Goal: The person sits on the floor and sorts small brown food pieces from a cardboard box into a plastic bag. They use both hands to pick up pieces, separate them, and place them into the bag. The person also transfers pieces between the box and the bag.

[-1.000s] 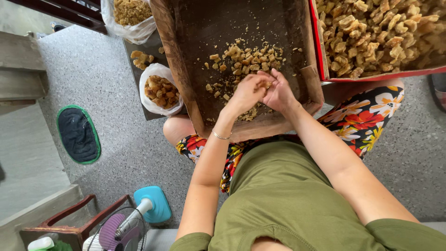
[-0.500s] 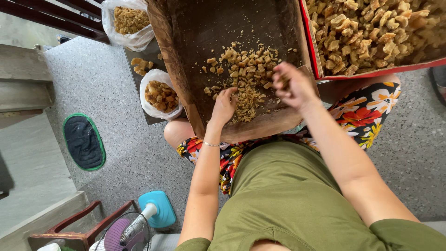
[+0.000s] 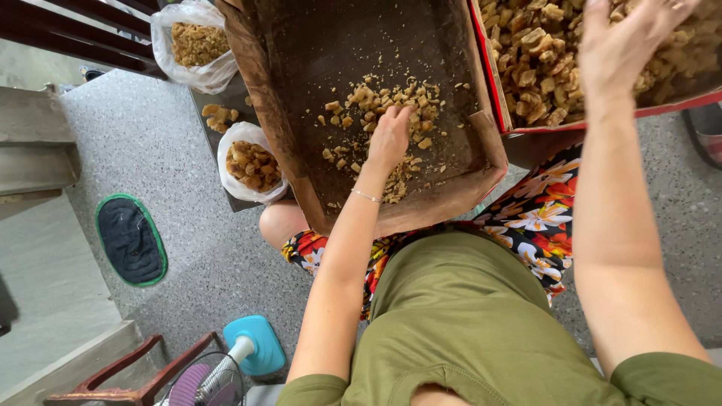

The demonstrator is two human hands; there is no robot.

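Your left hand [image 3: 391,135] lies palm-down in the brown cardboard tray [image 3: 459,192], fingers curled loosely over the scattered golden pieces [image 3: 376,101], pressing rather than gripping any single one. The tray rests tilted across your lap, so the pieces gather toward its middle. Your right hand [image 3: 620,45] hovers over the red-edged box [image 3: 602,120] heaped with the same pieces, fingers spread and released, holding nothing that shows. Two plastic bags [image 3: 252,165] of pieces sit on the floor [image 3: 173,225] just left of the tray.

My left hand [image 3: 391,135] rests on crumbled pieces [image 3: 380,101] in the cardboard box [image 3: 301,150]. My right hand [image 3: 620,45] hovers, fingers spread, over the red-rimmed box [image 3: 526,128] of chunks.
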